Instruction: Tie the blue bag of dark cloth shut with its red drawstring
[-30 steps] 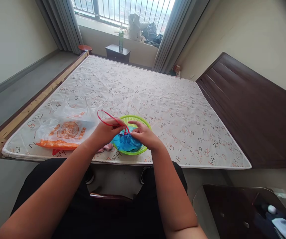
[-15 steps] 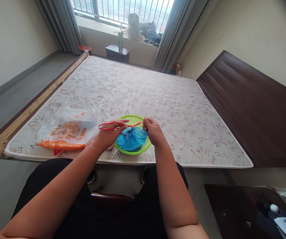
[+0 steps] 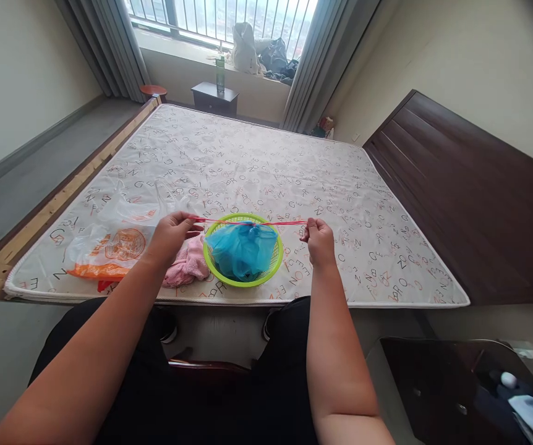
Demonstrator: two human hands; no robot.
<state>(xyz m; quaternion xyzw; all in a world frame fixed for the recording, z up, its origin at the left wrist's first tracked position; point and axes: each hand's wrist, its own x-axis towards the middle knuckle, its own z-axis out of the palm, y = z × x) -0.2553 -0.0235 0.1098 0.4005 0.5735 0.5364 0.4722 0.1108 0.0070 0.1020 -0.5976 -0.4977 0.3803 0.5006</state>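
Observation:
A blue, thin, see-through drawstring bag [image 3: 243, 250] rests in a round lime-green plastic basket [image 3: 247, 283] near the mattress edge. From its gathered top a red drawstring [image 3: 282, 223] runs out taut to both sides. My left hand [image 3: 174, 232] pinches the string's left end, left of the basket. On the right, my right hand [image 3: 318, 238] is closed on the other end. What is inside the bag cannot be made out. Beside the basket, under my left wrist, lies a crumpled pink towel [image 3: 190, 264].
A white and orange plastic bag [image 3: 122, 244] lies left on the letter-patterned mattress [image 3: 257, 167]. A dark headboard [image 3: 470, 210] stands at the right, with a dark nightstand [image 3: 438, 383] below it. Beyond the bed, a green bottle [image 3: 221, 75] stands on a small cabinet [image 3: 213, 101].
My hands have moved apart, drawing the red string straight and the bag's neck together. The bag's top is pulled up higher. The pink towel has come into fuller view.

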